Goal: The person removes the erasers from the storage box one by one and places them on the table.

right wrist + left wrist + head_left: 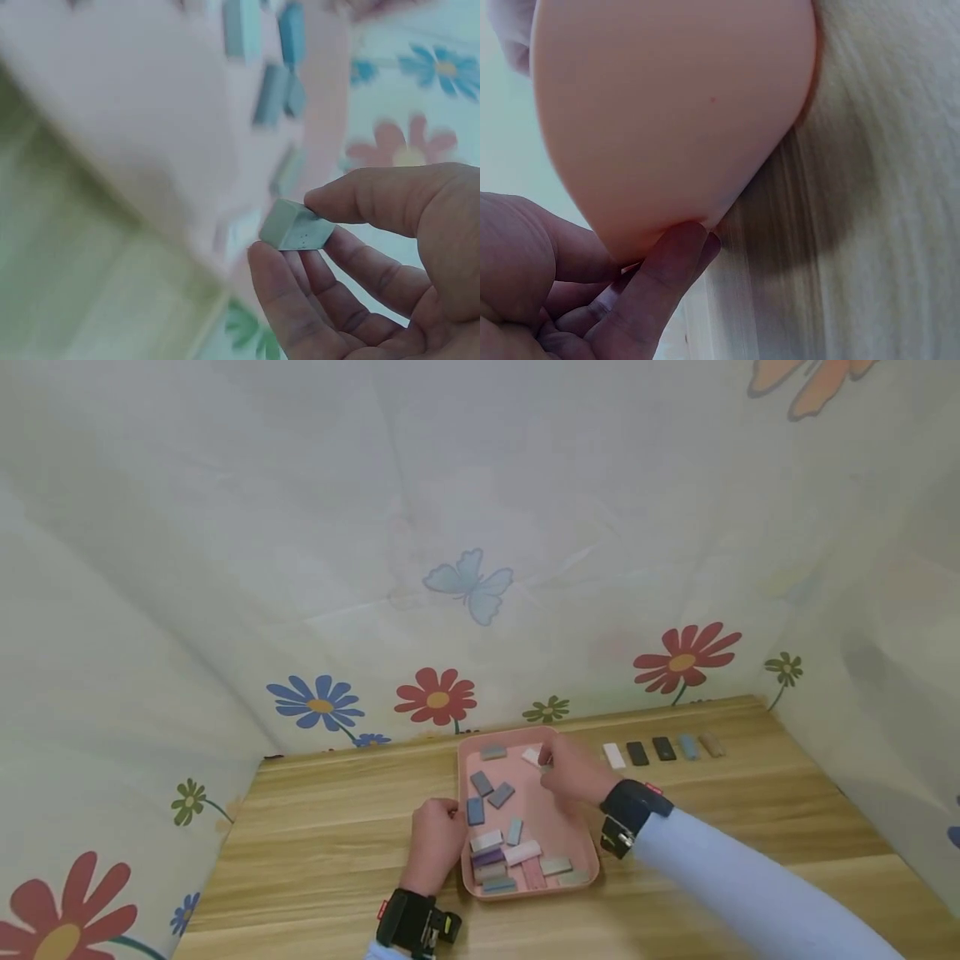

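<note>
A pink rectangular tray [542,810] with rounded corners holds several small rectangular blocks, among them blue [476,811], purple [489,857] and white [487,841] ones. At the tray's left side, my left hand [435,847] grips its edge; the left wrist view has the thumb [671,259] pressed on the pink wall. Over the far right of the tray, my right hand [576,770] pinches a pale green block [296,225] between thumb and fingertips. A white block [532,757] lies in the tray just beside that hand.
To the right of the tray, a row of blocks lies on the wooden table [337,827]: white [613,756], two dark [663,748], blue [687,747] and tan [711,745]. A fabric backdrop [570,510] with flowers and butterflies stands behind and at both sides.
</note>
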`<state>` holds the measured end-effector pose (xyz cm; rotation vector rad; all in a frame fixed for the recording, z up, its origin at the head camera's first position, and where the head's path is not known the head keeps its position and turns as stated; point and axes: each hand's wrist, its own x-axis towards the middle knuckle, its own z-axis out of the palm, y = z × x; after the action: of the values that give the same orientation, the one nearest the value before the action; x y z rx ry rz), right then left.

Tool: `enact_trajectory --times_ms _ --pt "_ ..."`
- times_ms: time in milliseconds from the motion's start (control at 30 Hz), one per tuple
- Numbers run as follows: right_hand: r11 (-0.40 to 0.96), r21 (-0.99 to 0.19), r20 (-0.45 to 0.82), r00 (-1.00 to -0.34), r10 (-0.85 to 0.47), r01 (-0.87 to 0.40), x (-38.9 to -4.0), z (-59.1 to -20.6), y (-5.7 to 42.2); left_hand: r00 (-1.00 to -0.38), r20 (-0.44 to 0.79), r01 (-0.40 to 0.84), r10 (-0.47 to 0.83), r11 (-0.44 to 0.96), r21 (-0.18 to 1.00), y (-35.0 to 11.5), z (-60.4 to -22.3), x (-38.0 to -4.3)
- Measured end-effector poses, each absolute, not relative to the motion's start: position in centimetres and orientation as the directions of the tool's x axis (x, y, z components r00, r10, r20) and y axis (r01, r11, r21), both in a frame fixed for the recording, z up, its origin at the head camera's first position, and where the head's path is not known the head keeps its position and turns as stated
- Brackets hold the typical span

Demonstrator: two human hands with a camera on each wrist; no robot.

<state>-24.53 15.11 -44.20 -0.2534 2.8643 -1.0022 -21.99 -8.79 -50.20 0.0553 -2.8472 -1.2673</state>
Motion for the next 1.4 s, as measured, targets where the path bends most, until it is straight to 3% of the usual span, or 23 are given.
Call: enact_trajectory --times_ms 300,667,1033,1400 --pt "0.816 -0.577 -0.039 -0.997 -0.071 -0.036 -25.1 -41.2 24.2 -0.998 -0.015 -0.051 -0.06 0.66 0.749 -9.3 -50.1 -21.9" --pt "0.868 -0.496 0.063 -0.998 0.032 -0.003 -23.5 -44.0 34.1 -0.999 0.018 -0.015 -0.042 0.68 0.733 -9.7 -49.9 -21.6" --pt "0.899 -0.435 0.012 -0.998 0.065 0.053 -22.4 -47.9 38.2 -0.998 0.017 -0.025 -0.057 0.673 0.74 -9.5 -49.9 -21.6" --pt "0.902 -0.423 -0.011 -0.995 0.097 0.092 -22.1 -48.3 38.4 -0.998 0.011 -0.034 -0.064 0.665 0.746 -9.4 -50.0 -21.5"
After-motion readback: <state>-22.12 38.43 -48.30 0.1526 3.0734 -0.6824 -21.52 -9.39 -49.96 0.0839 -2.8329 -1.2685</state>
